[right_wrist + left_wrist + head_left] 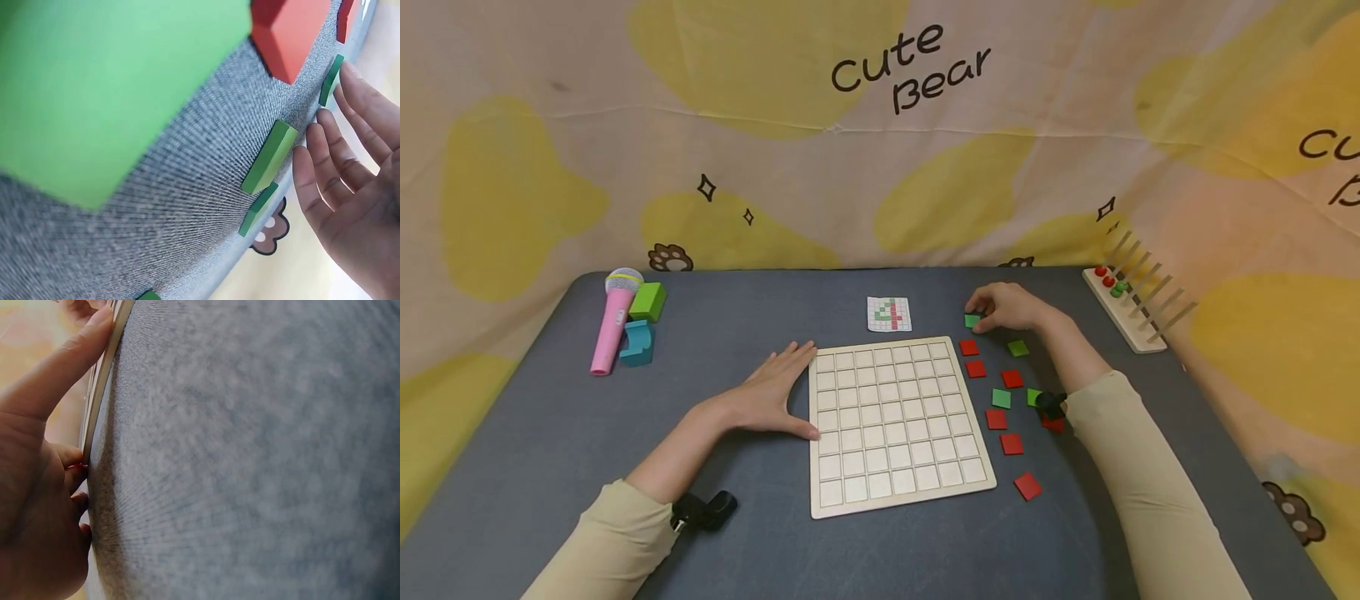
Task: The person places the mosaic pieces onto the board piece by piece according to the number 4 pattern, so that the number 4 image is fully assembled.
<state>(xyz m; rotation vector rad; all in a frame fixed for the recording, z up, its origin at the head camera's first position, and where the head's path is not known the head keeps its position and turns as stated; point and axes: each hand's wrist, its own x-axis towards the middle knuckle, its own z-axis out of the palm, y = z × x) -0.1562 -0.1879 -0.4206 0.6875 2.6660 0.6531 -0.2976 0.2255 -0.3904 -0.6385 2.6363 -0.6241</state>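
My left hand [769,392] is spread wide against the left side of a pale wooden grid board [813,475], thumb and fingertips at its edge. In the left wrist view, the thumb [75,359] lies along the board's rim. Beyond the board's back right corner, my right hand [1011,307] is lowered over a green square tile [972,321]. Its thumb and fingers reach right to that tile, loosely bent. In the right wrist view the same tile [331,81] lies at the thumb tip. Every visible square on the board is bare.
Red tiles [1012,443] and green tiles [1002,399] lie scattered right of the board. A small pattern card [888,314] lies behind it. A pink microphone [613,321], green block [647,302] and teal block [637,343] stand far left; a pegged bead rack [1126,312] sits far right.
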